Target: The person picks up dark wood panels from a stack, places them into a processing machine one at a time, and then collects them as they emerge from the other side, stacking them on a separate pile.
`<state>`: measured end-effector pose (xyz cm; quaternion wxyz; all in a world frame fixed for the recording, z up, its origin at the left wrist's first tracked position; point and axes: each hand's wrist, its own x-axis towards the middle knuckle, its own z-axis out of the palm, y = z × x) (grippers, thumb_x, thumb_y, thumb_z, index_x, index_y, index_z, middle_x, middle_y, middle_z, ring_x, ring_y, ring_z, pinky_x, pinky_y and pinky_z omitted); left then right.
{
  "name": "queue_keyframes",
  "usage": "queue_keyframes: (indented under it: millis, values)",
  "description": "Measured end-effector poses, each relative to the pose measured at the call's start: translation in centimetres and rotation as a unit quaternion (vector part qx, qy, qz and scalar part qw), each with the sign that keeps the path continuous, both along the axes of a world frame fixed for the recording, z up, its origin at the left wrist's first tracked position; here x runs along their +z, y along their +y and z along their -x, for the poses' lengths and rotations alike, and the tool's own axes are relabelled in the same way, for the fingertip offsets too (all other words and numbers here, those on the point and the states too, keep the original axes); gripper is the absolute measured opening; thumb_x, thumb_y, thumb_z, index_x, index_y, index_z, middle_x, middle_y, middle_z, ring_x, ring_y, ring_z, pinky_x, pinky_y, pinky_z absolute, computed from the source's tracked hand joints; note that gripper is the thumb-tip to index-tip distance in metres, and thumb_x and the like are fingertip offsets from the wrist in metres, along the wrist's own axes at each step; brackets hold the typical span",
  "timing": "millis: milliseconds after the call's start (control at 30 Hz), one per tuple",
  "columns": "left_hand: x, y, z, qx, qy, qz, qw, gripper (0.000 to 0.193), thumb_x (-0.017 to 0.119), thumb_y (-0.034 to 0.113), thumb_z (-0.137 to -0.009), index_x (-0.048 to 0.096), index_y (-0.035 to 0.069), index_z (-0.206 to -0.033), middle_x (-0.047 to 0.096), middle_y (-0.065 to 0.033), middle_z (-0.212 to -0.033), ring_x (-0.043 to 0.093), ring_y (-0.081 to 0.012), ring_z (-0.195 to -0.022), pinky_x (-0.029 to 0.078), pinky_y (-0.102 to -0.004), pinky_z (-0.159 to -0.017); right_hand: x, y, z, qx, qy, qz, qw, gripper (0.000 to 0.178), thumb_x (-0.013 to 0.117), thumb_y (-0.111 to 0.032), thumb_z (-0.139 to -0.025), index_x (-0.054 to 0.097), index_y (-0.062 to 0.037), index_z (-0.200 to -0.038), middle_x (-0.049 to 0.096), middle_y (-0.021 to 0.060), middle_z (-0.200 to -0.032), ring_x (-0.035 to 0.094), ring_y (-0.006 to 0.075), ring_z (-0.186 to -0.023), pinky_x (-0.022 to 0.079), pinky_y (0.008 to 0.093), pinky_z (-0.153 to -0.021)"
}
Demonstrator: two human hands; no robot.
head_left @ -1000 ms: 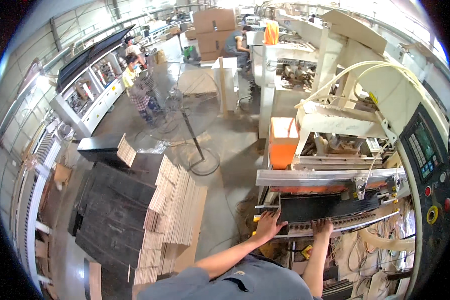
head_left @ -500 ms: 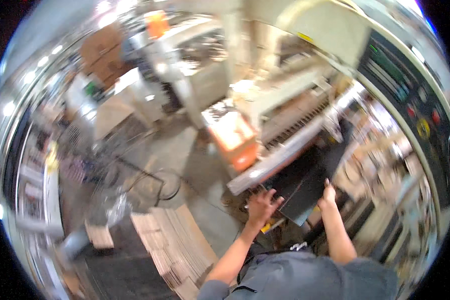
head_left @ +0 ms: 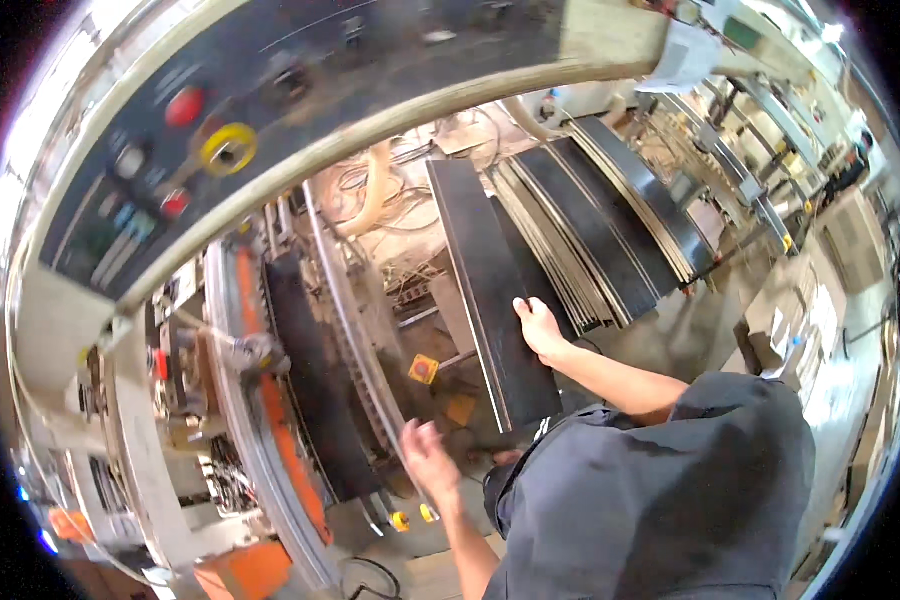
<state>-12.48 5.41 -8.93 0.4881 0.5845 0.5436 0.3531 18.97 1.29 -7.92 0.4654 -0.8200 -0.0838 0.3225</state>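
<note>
My right hand (head_left: 542,331) grips the near edge area of a long black panel (head_left: 495,300), thumb on its upper face. The panel slants away from me, its far end beside stacks of similar black panels (head_left: 595,215). My left hand (head_left: 431,462) is off the panel, somewhat blurred, its fingers apart and nothing in them. It is nearest to a long metal rail (head_left: 355,330) of the machine. Another black panel (head_left: 320,385) lies in the machine, between this rail and an orange-edged beam (head_left: 275,400).
A control panel (head_left: 300,85) with red and yellow buttons arches across the upper left. A yellow box with a red button (head_left: 423,369) sits low between the machine and stacks. Hoses (head_left: 372,190) lie beyond. Cardboard (head_left: 785,310) stands at the right.
My view has swung right, from the machine toward the panel stacks. My right hand still grips a black panel, now beside the stacks. My left hand stays free, now near the rail.
</note>
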Motion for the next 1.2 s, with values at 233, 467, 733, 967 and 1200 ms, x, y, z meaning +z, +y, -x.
queue_keyframes:
  millis: [233, 467, 733, 967, 1200]
  values:
    - [4.8, -7.6, -25.9, -0.338, 0.076, 0.052, 0.937, 0.043, 0.07, 0.031, -0.1, 0.058, -0.003, -0.125, 0.074, -0.0213, -0.103, 0.074, -0.0298, -0.088, 0.056, -0.0415, -0.083, -0.8, -7.6, -13.6, -0.093, -0.114, 0.041, 0.988, 0.099, 0.059, -0.072, -0.094, 0.046, 0.0098, -0.148, 0.06, 0.0322, -0.141, 0.057, 0.0434, -0.133, 0.044, 0.0474, -0.114]
    - [2.3, -16.5, -42.1, -0.398, 0.039, 0.011, 0.916, 0.037, 0.067, 0.026, -0.102, 0.052, -0.004, -0.118, 0.07, -0.0262, -0.089, 0.069, -0.0451, -0.082, 0.054, -0.0496, -0.076, 3.6, -14.5, -28.5, 0.016, -0.205, 0.225, 0.952, 0.155, 0.076, -0.089, -0.061, 0.008, 0.0053, -0.164, 0.032, 0.0419, -0.154, 0.043, 0.0522, -0.142, 0.041, 0.0547, -0.116]
    - [1.9, -19.4, -48.3, -0.578, -0.004, -0.007, 0.816, 0.047, 0.066, 0.028, -0.104, 0.053, -0.004, -0.136, 0.075, -0.0205, -0.099, 0.075, -0.0322, -0.088, 0.058, -0.0406, -0.081, 2.9, -19.9, -43.8, 0.058, -0.299, 0.328, 0.894, 0.129, 0.088, -0.065, -0.068, 0.023, -0.0093, -0.165, 0.042, 0.0324, -0.152, 0.048, 0.0478, -0.137, 0.042, 0.0564, -0.114]
    - [-2.2, -12.9, -31.1, -0.473, 0.155, 0.075, 0.864, 0.047, 0.067, 0.033, -0.103, 0.059, 0.005, -0.14, 0.077, -0.0173, -0.113, 0.075, -0.0305, -0.102, 0.057, -0.0389, -0.091, -2.9, -23.9, -49.9, 0.084, -0.345, 0.313, 0.881, 0.123, 0.086, -0.058, -0.066, 0.03, -0.0103, -0.164, 0.045, 0.0352, -0.15, 0.052, 0.0488, -0.133, 0.046, 0.0511, -0.114]
    - [-2.5, -11.6, -14.0, -0.121, 0.217, 0.019, 0.968, 0.037, 0.066, 0.021, -0.101, 0.065, -0.003, -0.13, 0.07, -0.0145, -0.115, 0.068, -0.0214, -0.101, 0.055, -0.0355, -0.09, -4.3, -25.1, -48.9, 0.163, -0.376, 0.243, 0.879, 0.124, 0.089, -0.051, -0.066, 0.029, -0.0017, -0.162, 0.043, 0.0276, -0.159, 0.049, 0.0458, -0.139, 0.042, 0.0516, -0.117]
